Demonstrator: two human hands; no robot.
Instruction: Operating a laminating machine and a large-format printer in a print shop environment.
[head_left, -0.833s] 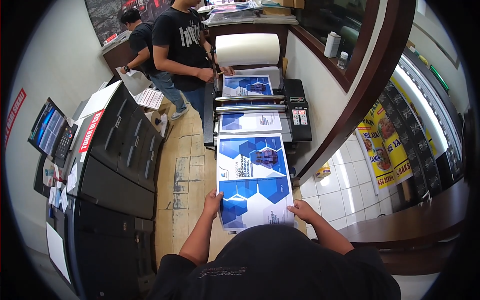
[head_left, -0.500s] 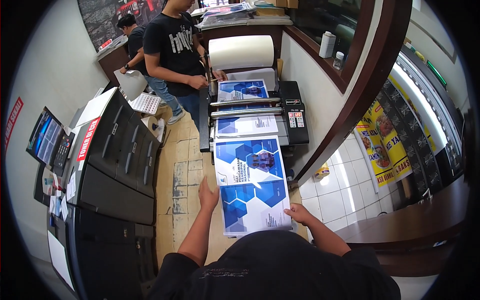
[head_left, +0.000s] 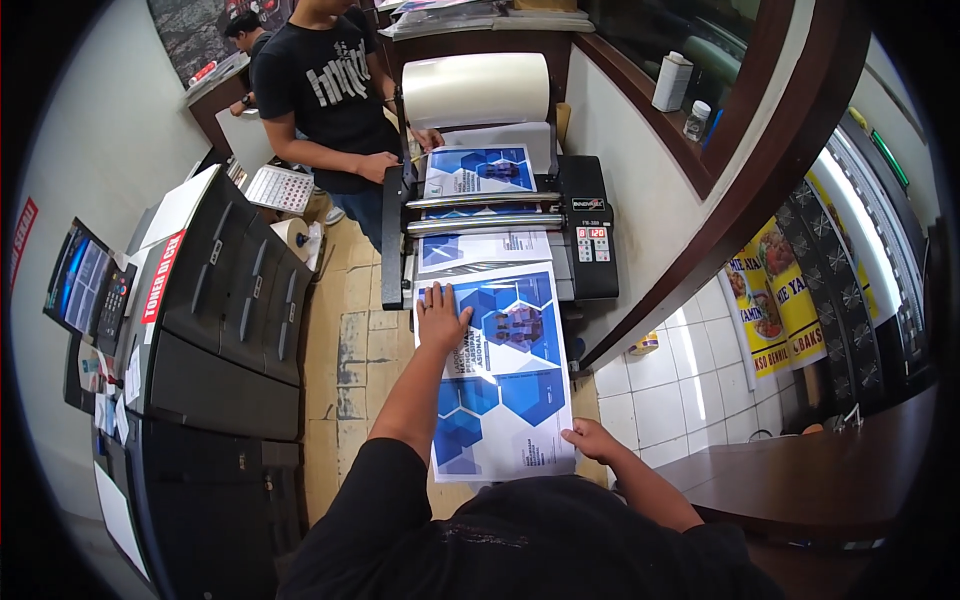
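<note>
A glossy sheet printed in blue hexagons (head_left: 500, 400) comes out of the roll laminator (head_left: 593, 275) toward me. My left hand (head_left: 441, 318) lies flat on its far left part, fingers spread and holding nothing. At the near right edge my right hand (head_left: 592, 440) pinches the sheet, thumb on top and fingers partly hidden beneath. Between the metal rollers (head_left: 485, 222) and my left hand runs another print (head_left: 490, 247). Behind the rollers, one more blue print (head_left: 480, 170) lies on the feed side, with a co-worker's hand (head_left: 427, 139) beside it.
A large roll of clear film (head_left: 475, 92) sits above the laminator. The co-worker (head_left: 320, 90) stands at its far left. A dark grey printer (head_left: 220, 290) stands to my left, a brown wooden counter (head_left: 800, 475) to my right. Yellow banners (head_left: 775, 290) hang beyond the brown frame.
My left hand has moved up and right from beside the sheet onto its surface. My right hand keeps the sheet's edge. The whole view has shifted slightly.
</note>
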